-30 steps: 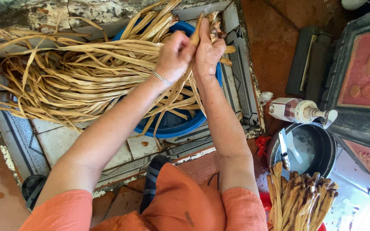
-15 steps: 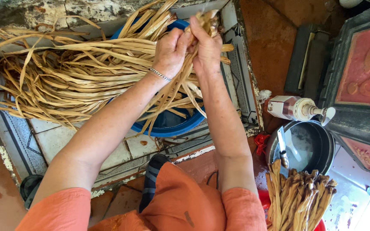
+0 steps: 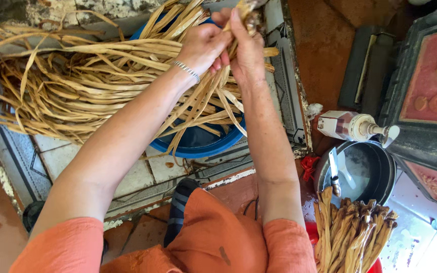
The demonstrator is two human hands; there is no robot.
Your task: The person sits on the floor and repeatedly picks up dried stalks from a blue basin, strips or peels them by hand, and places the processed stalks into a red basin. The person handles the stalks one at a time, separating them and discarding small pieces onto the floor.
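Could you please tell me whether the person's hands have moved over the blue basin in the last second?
Yes. Both the left hand and right hand have risen slightly toward the far rim of the blue basin, gripping the dried strips.

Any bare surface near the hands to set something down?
Bare tiled ledge below the dry strips, left of the blue basin. Red floor right of the right hand is free. Basin and dark pot are crowded.
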